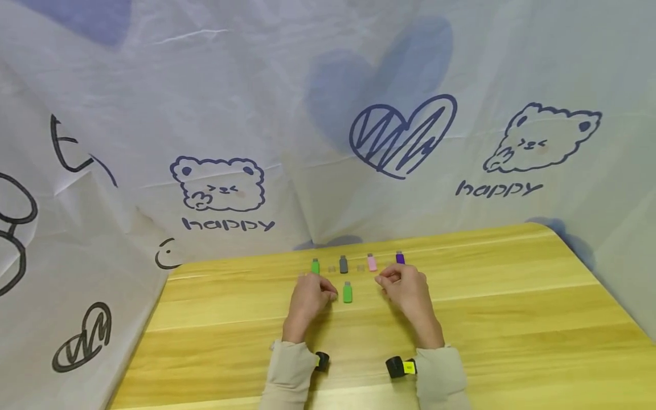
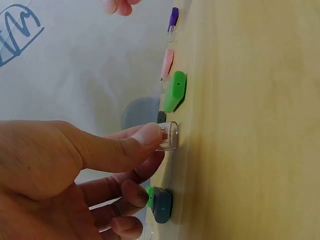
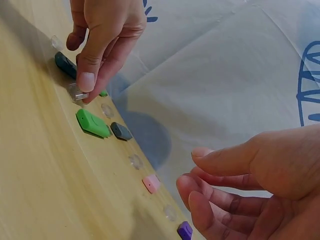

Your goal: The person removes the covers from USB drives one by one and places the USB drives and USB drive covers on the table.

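Observation:
My left hand (image 1: 309,293) pinches a small clear cap (image 2: 169,136) between thumb and fingertip, low over the table. Just right of that cap lies a green USB flash drive (image 1: 347,293), uncapped, its metal plug pointing to the back. A dark teal flash drive (image 3: 65,65) lies by the left hand's lower fingers, hidden in the head view. My right hand (image 1: 407,285) hovers with its fingers loosely bent and nothing between them. Nearest to it are a pink flash drive (image 1: 371,262) and a purple flash drive (image 1: 400,258), partly covered by the hand.
Along the back of the wooden table (image 1: 512,319) lie a grey flash drive (image 1: 343,265) and another green flash drive (image 1: 315,266). Loose clear caps (image 3: 135,161) sit between the drives. A white cloth (image 1: 287,114) with drawings hangs behind the table edge.

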Motion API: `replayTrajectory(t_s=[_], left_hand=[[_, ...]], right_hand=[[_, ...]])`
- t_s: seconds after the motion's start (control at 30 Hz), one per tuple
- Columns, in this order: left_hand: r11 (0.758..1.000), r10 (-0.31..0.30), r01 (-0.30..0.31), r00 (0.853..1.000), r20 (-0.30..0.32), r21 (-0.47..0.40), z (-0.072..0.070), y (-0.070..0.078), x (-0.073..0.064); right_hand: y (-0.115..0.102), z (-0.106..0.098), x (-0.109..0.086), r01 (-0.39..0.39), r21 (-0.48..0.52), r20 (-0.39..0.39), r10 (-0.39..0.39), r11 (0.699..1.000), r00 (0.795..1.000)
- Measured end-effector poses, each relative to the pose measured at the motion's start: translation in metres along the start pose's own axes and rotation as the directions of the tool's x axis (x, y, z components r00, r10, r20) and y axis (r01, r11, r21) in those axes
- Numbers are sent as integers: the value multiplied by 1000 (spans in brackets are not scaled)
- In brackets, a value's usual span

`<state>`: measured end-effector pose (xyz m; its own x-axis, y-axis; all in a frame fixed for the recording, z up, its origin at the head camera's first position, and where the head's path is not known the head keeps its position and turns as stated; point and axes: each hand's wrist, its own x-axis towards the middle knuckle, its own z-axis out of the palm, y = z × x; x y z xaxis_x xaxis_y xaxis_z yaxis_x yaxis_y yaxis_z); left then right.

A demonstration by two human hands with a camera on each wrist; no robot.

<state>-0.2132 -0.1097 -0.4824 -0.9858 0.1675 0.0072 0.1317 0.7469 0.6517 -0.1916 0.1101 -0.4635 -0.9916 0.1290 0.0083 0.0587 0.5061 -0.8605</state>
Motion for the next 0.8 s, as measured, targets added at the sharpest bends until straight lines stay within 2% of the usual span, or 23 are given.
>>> replayTrajectory(t_s=[0.2,0.37,0.5,0.63,0.8], left_hand=[[998,-31,34,999,-42,50,0,1,-2],[996,-15,23,996,-83,91,1,2,-2],[996,-17,24,996,-92,82,0,4,-4],[1000,-13,14,996,-89,11,-14,6,-8],[991,16,-31,993,-115,-131,-44,11,-15]], right_hand=[[-2,1,1,9,11,-7,-9,1000,1000],[-3,1,0,14,12,-7,-14,1000,1000],[-3,1,-2,9,11,-6,-9,1000,1000],[-5,1,-3,-3,18,-3,3,1000,1000],[-8,-1,-2,39,-29,11,-38,999,999]])
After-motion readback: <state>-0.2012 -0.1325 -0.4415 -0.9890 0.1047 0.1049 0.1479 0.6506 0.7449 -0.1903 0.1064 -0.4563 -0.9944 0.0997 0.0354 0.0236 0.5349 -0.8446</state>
